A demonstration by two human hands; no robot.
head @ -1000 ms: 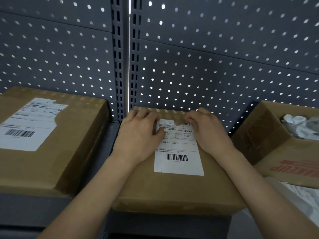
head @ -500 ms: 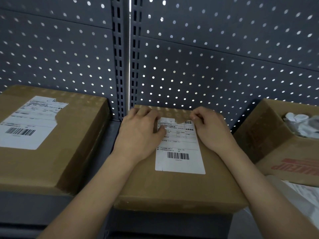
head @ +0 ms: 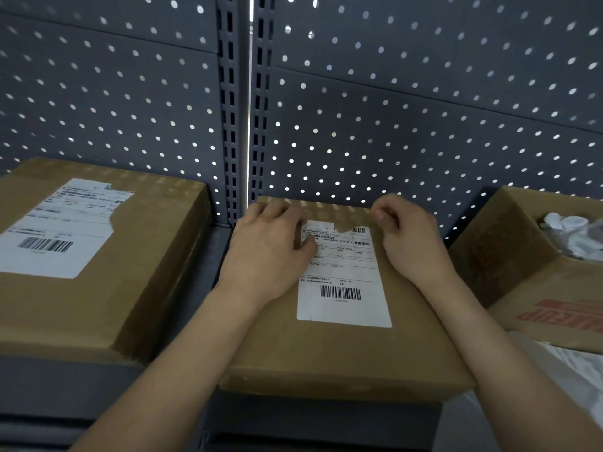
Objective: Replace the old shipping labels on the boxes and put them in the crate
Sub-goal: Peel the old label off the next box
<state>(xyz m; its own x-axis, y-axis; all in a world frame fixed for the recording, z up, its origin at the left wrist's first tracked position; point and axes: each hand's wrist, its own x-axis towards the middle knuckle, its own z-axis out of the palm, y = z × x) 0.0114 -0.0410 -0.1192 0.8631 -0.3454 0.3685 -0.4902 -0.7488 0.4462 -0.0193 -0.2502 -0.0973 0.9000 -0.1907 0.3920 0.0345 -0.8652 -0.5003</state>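
Observation:
A brown cardboard box (head: 342,353) lies on the shelf in front of me. It bears a white shipping label (head: 342,275) with a barcode and a torn notch in its top edge. My left hand (head: 270,252) rests flat on the box's left part, its thumb pressing the label's left edge. My right hand (head: 411,243) hovers just off the label's top right corner. Its fingers are curled, thumb against fingertips, and I see nothing between them. A second box (head: 130,288) at the left carries a label (head: 55,230) torn along its right side.
An open cardboard box (head: 509,256) with red print stands at the right, with crumpled white paper (head: 574,233) inside. White sheets (head: 571,370) lie in front of it. A dark grey pegboard wall (head: 391,109) closes off the back of the shelf.
My right hand has slid right, off the label's top edge to beyond its corner, with its fingers curled tighter. The left hand and the box stay put.

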